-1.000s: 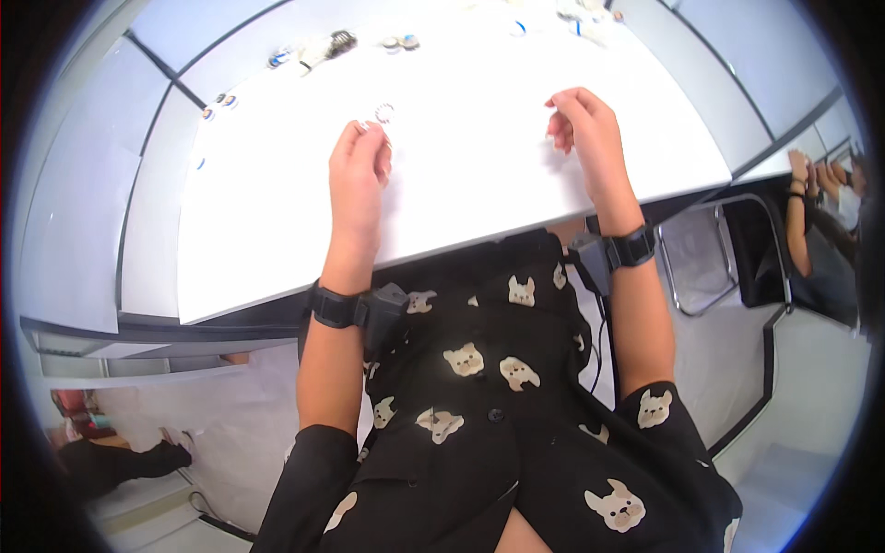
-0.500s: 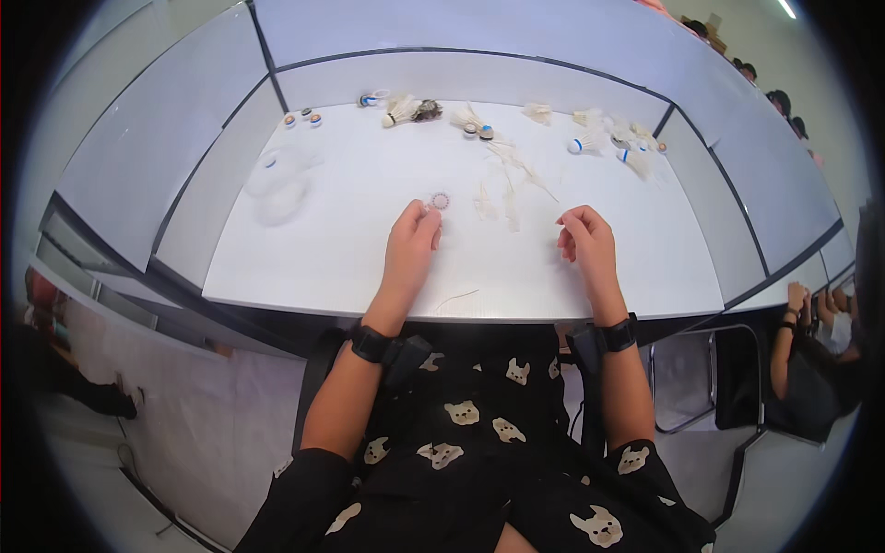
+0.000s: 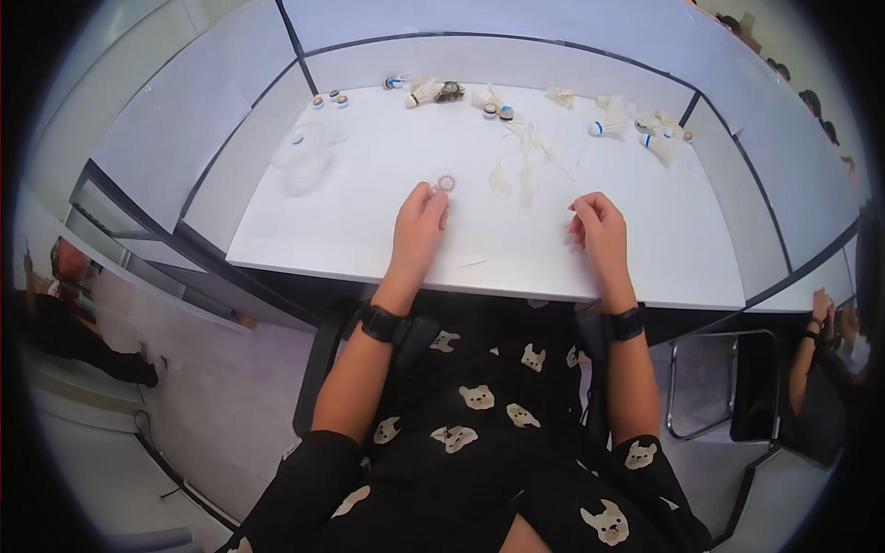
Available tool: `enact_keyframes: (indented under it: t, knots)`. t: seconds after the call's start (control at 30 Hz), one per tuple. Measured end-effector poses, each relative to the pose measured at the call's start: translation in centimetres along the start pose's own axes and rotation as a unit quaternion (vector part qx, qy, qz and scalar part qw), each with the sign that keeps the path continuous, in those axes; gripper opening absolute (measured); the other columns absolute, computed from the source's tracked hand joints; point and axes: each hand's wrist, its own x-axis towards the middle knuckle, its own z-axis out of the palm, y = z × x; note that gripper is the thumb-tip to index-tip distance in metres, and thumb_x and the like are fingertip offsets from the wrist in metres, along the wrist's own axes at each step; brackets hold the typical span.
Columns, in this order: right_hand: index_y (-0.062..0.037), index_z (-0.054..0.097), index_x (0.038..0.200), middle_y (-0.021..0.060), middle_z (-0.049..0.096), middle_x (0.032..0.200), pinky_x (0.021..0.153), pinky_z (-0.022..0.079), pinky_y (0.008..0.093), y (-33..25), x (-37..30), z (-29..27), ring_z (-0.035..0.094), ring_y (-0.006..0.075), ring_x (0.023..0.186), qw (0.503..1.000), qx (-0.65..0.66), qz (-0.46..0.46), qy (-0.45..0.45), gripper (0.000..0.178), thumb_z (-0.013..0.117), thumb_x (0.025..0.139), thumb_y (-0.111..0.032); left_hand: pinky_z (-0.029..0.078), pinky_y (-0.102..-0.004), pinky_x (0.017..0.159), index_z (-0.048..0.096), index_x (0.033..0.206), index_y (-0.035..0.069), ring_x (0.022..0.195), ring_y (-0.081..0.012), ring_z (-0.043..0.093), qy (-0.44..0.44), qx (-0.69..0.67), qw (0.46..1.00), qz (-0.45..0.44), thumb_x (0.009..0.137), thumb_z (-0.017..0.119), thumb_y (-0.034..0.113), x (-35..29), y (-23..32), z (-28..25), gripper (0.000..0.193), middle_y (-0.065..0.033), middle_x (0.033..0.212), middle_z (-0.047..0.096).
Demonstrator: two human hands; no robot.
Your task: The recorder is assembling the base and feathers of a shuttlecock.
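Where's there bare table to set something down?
Free: front-left table, between the left hand and left side panel; right of the right hand, up to the right side panel. Crowded: back edge with shuttlecocks, middle with loose feathers.

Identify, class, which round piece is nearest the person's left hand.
The pale disc with the dotted rim, at the fingertips of the left hand; the other round pieces lie farther back on the table.

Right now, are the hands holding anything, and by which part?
The left hand pinches a small round pale disc with a dotted rim by its near edge; whether the right hand holds anything can't be told.
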Motion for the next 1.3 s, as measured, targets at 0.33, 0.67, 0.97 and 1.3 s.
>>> enact_keyframes:
  t: [0.33, 0.67, 0.97, 1.3]
  knots:
    - [-0.0019, 0.066, 0.089, 0.0095, 0.065, 0.065, 0.060, 0.047, 0.0317, 0.9, -0.3, 0.3, 0.063, 0.0189, 0.058, 0.990, -0.128, -0.053, 0.019, 0.021, 0.059, 0.091, -0.021, 0.028, -0.0213, 0.055, 0.046, 0.078, 0.012, 0.061, -0.0044, 0.035, -0.024, -0.001, 1.000, 0.002, 0.100, 0.050, 0.019, -1.2, 0.3, 0.2, 0.023, 0.0047, 0.067, 0.041]
    - [-0.0049, 0.068, 0.089, 0.0094, 0.066, 0.066, 0.064, 0.048, 0.0356, 0.9, 0.1, 0.7, 0.065, 0.0247, 0.063, 0.975, -0.216, -0.058, 0.018, 0.023, 0.061, 0.090, -0.027, 0.028, -0.0215, 0.054, 0.049, 0.079, 0.012, 0.059, -0.0047, 0.036, 0.013, -0.069, 0.997, 0.021, 0.100, 0.050, 0.019, -1.2, 0.4, -0.4, 0.022, 0.0049, 0.066, 0.042]
    - [-0.0054, 0.068, 0.091, 0.0156, 0.068, 0.077, 0.068, 0.049, 0.0411, 1.2, -0.2, 0.6, 0.065, 0.0342, 0.074, 0.966, -0.246, -0.078, 0.020, 0.026, 0.062, 0.089, -0.030, 0.028, -0.0214, 0.054, 0.048, 0.076, 0.012, 0.059, -0.0043, 0.036, 0.014, -0.056, 0.998, 0.030, 0.100, 0.050, 0.020, -1.2, -0.1, -0.3, 0.025, 0.0047, 0.066, 0.042]
    - [-0.0030, 0.067, 0.089, 0.0130, 0.068, 0.074, 0.067, 0.049, 0.0368, 0.9, 0.1, 0.6, 0.065, 0.0274, 0.069, 0.980, -0.186, -0.063, 0.019, 0.025, 0.061, 0.090, -0.027, 0.027, -0.0217, 0.053, 0.048, 0.074, 0.011, 0.058, -0.0045, 0.036, 0.021, -0.027, 0.999, 0.036, 0.100, 0.050, 0.019, -1.1, -0.3, -0.4, 0.027, 0.0045, 0.065, 0.042]
